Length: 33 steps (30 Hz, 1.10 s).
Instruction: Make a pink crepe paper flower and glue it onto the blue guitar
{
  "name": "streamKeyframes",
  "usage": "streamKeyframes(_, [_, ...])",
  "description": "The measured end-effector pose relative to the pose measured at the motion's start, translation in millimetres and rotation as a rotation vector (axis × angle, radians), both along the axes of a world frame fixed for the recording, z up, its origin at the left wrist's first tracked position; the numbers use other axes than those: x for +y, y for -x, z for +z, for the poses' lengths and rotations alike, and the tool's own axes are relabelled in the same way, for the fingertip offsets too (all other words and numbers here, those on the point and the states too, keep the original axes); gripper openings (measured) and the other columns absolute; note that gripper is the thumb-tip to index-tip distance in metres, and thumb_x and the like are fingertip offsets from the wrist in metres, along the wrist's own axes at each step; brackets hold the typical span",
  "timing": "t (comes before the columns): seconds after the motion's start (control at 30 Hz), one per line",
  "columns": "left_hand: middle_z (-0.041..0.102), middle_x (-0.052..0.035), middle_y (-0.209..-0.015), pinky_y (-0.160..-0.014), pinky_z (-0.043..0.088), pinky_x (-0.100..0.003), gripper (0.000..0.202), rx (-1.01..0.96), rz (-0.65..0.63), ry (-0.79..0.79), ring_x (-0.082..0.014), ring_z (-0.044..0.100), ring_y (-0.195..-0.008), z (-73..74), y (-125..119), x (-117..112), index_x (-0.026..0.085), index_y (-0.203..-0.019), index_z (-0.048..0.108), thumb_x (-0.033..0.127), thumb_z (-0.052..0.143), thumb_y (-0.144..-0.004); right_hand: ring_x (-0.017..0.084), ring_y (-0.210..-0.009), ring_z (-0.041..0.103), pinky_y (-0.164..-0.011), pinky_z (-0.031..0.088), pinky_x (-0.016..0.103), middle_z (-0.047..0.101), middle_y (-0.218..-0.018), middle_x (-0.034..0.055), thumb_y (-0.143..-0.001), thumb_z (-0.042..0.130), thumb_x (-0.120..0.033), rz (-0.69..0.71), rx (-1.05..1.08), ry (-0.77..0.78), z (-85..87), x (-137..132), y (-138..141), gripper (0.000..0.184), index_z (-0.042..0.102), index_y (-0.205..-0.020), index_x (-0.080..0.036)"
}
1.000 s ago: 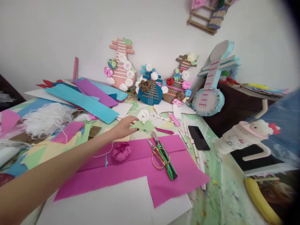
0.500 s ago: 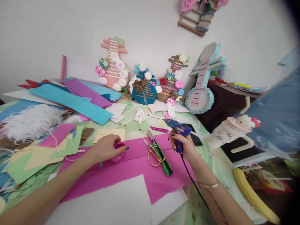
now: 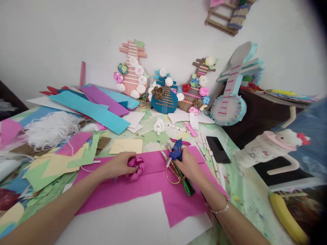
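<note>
My left hand [image 3: 119, 165] pinches a magenta paper flower [image 3: 136, 167] at its left side, just over the sheet of magenta paper [image 3: 150, 183]. In my right hand [image 3: 189, 165] is a blue hot glue gun [image 3: 176, 150], its nozzle tilted up and away; my fingers hide most of its handle. Below the glue gun, gold-handled scissors [image 3: 172, 177] and a green utility knife [image 3: 188, 187] lie on the magenta paper, partly covered by the gun and my right hand.
Paper-flowered model instruments [image 3: 164, 98] lean on the wall. White yarn [image 3: 52, 131] and coloured paper strips [image 3: 89, 110] lie at left. At right are a phone [image 3: 218, 149], striped paper sticks [image 3: 213, 158], a white tumbler [image 3: 264, 149] and a banana [image 3: 288, 217].
My right hand has brought the glue gun left and turned it, now over the scissors. The paper flower shows more plainly in my left hand. The view has shifted slightly left.
</note>
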State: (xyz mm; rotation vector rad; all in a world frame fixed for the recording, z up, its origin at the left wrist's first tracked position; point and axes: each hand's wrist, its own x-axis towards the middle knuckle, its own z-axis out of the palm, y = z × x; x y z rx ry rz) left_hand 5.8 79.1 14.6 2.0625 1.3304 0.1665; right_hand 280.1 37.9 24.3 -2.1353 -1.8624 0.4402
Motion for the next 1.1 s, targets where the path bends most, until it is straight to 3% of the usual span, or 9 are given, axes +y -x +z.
streamKeyframes(0.17, [0.064, -0.0023, -0.077, -0.063, 0.039, -0.028, 0.029, -0.174, 0.047, 0.031, -0.0204, 0.056, -0.071, -5.2, -3.1, 1.1, 0.015, -0.084, 0.063, 0.040, 0.059, -0.071, 0.024, -0.083, 0.061, -0.062, 0.035, 0.027, 0.064, -0.089, 0.0103, -0.079, 0.061, -0.022, 0.096, -0.027, 0.068, 8.7, -5.6, 5.1, 0.016, 0.055, -0.091, -0.014])
streamKeyframes(0.3, [0.065, -0.0020, -0.077, -0.064, 0.042, -0.028, 0.030, -0.398, 0.101, 0.102, -0.0199, 0.058, -0.072, -6.5, -7.8, -1.5, 0.014, -0.087, 0.063, 0.041, 0.063, -0.072, 0.028, -0.093, 0.061, -0.072, 0.040, 0.030, 0.063, -0.099, 0.0159, -0.083, 0.059, -0.021, 0.058, -0.136, 0.075, 4.5, -9.8, 17.2, 0.021, 0.056, -0.099, -0.008])
streamKeyframes(0.43, [0.068, -0.0039, -0.087, -0.073, 0.045, -0.029, 0.031, -0.538, 0.128, 0.100, -0.0206, 0.061, -0.081, 0.9, -13.6, -3.3, 0.015, -0.092, 0.065, 0.040, 0.065, -0.075, 0.031, -0.097, 0.058, -0.080, 0.043, 0.035, 0.060, -0.103, 0.0189, -0.084, 0.058, -0.023, 0.076, -0.186, 0.052, 0.8, -12.6, 21.0, 0.023, 0.058, -0.100, -0.006])
streamKeyframes(0.57, [0.069, -0.0050, -0.089, -0.074, 0.047, -0.029, 0.027, -0.642, 0.095, 0.108, -0.0195, 0.063, -0.082, 16.4, -21.2, 0.3, 0.015, -0.095, 0.066, 0.034, 0.064, -0.076, 0.035, -0.101, 0.056, -0.086, 0.044, 0.044, 0.061, -0.103, 0.0204, -0.081, 0.062, -0.026, 0.141, -0.206, 0.036, 15.8, -15.2, 13.9, 0.029, 0.060, -0.102, -0.005])
streamKeyframes(0.7, [0.067, -0.0038, -0.084, -0.067, 0.047, -0.026, 0.024, -0.621, 0.037, 0.072, -0.0156, 0.061, -0.074, 37.3, -34.3, 5.7, 0.015, -0.096, 0.064, 0.025, 0.060, -0.074, 0.029, -0.108, 0.055, -0.093, 0.044, 0.043, 0.062, -0.110, 0.0146, -0.084, 0.058, -0.024, 0.303, 0.056, -0.183, 45.3, -11.9, 8.5, 0.026, 0.059, -0.107, -0.013])
streamKeyframes(0.83, [0.062, 0.0032, -0.069, -0.055, 0.042, -0.022, 0.027, -0.572, 0.008, 0.082, -0.0118, 0.055, -0.059, 56.3, -49.6, 11.9, 0.017, -0.096, 0.054, 0.018, 0.058, -0.069, 0.018, -0.089, 0.063, -0.075, 0.053, 0.033, 0.062, -0.110, 0.0092, -0.084, 0.055, -0.029, 0.411, 0.530, -0.194, 62.8, 0.8, 15.6, 0.034, 0.053, -0.117, -0.019])
streamKeyframes(0.93, [0.059, 0.0048, -0.068, -0.054, 0.041, -0.022, 0.027, -0.542, -0.060, 0.085, -0.0121, 0.056, -0.060, 65.8, -56.8, 18.4, 0.018, -0.093, 0.051, 0.016, 0.057, -0.067, 0.016, -0.087, 0.063, -0.070, 0.055, 0.029, 0.063, -0.112, 0.0083, -0.076, 0.060, -0.023, 0.443, 0.627, -0.254, 59.5, 13.6, 27.0, 0.044, 0.053, -0.120, -0.020])
streamKeyframes(1.1, [0.058, 0.0039, -0.071, -0.054, 0.042, -0.022, 0.025, -0.557, -0.054, 0.042, -0.0123, 0.057, -0.062, 67.6, -63.1, 28.5, 0.017, -0.090, 0.054, 0.015, 0.056, -0.065, 0.015, -0.074, 0.062, -0.061, 0.054, 0.027, 0.067, -0.087, 0.0034, -0.073, 0.055, -0.017, 0.325, 0.769, -0.333, 42.0, 30.6, 37.4, 0.021, 0.064, -0.092, -0.019])
